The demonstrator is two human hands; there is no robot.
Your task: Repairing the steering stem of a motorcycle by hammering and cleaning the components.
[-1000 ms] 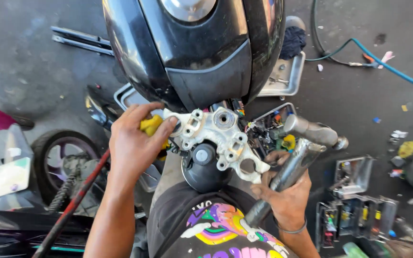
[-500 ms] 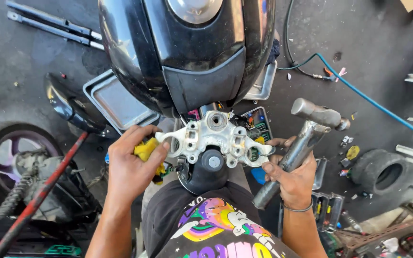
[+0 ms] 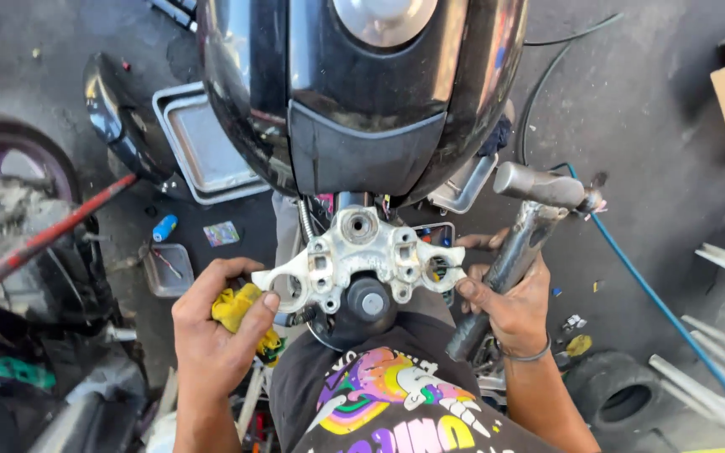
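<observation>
A: Two hands are at work over the grey cast-metal fork clamp plate with round holes (image 3: 361, 262), which sits at the front of the glossy black motorcycle fuel tank (image 3: 362, 92), just above the person's lap.

B: What does each hand hold?

A: The left hand (image 3: 216, 340) is closed round a yellow-handled tool (image 3: 241, 312), thumb touching the plate's left lug. The right hand (image 3: 509, 304) is wrapped tight round the shaft of a heavy steel hammer with a grey head (image 3: 520, 243), just beside the plate's right lug, head raised above it.

B: How would they handle?

A: The plate looks rigid and weighty, best taken by its outer lugs. The hammer seems top-heavy and its shaft oily, so it could slip; the grip sits at mid-shaft.

B: And around them?

A: On the concrete floor (image 3: 656, 151), grey metal trays (image 3: 203, 151) lie left of the tank; a blue hose (image 3: 656, 302) runs towards the lower right corner.
</observation>
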